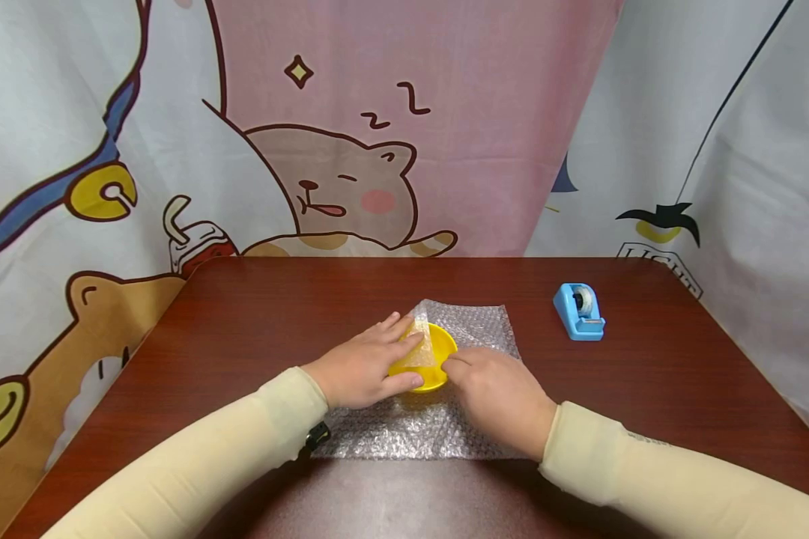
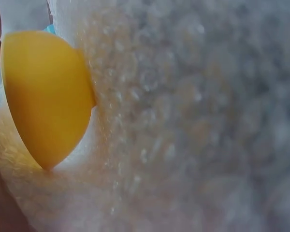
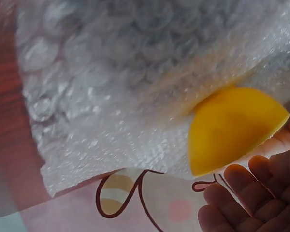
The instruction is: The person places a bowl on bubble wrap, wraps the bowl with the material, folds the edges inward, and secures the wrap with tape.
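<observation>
A yellow bowl [image 1: 446, 347] sits on a sheet of bubble wrap [image 1: 404, 434] near the middle of the table. One corner of the sheet is folded over the bowl's left part. My left hand [image 1: 367, 367] lies on that flap with its fingers straight and spread, touching the bowl's left side. At the right rim, my right hand [image 1: 502, 393] has curled fingers and grips the edge; its thumb is hidden in the head view. The bowl's rounded outer side [image 2: 48, 96] shows in the left wrist view. In the right wrist view, loosely bent fingers [image 3: 246, 188] lie beside the bowl [image 3: 232, 130].
A light blue tape dispenser [image 1: 580, 313] with a roll of tape stands at the table's right rear. The dark reddish-brown table [image 1: 256, 314] ends at a printed cartoon curtain [image 1: 479, 112] behind it. A black device [image 1: 317, 436] shows beneath the left wrist.
</observation>
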A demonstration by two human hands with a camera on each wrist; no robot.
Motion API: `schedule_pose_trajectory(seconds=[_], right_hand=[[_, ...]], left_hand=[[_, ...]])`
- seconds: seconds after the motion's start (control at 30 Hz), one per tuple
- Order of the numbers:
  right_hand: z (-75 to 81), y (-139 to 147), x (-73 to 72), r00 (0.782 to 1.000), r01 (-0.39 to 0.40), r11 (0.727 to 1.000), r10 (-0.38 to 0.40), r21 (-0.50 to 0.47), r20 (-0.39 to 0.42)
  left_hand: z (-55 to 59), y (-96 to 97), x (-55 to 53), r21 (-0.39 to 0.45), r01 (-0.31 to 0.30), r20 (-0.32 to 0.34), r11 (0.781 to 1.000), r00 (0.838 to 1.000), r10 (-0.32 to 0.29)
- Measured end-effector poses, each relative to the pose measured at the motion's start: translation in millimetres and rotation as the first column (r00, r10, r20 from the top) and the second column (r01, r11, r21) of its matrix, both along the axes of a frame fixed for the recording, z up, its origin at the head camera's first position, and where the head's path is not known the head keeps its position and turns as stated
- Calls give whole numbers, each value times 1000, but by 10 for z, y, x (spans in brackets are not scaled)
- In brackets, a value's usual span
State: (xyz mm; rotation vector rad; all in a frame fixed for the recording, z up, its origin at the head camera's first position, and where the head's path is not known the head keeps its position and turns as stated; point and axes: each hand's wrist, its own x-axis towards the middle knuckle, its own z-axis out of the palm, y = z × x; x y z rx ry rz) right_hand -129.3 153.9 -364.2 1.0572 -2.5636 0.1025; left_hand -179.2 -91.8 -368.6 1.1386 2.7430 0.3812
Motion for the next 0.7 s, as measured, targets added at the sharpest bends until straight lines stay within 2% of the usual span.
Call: schedule_pose_trajectory(seconds=[0.27,0.4,0.53,0.7], right_hand=[[59,80,-90,999,49,998,-50,-31,-11],[101,131,-171,992,119,992,-117,-38,48],[137,199,-283,962,223,975,-216,-23,166],[124,307,-455,905,334,942,-329,28,269]], left_hand=[[-25,41,9,-30,-12,-35,999,999,11],[-37,54,17,-43,-31,-41,999,999,29],[-39,64,26,-56,-46,-43,997,998,44],[-28,75,42,-68,-54,-37,996,998,52]])
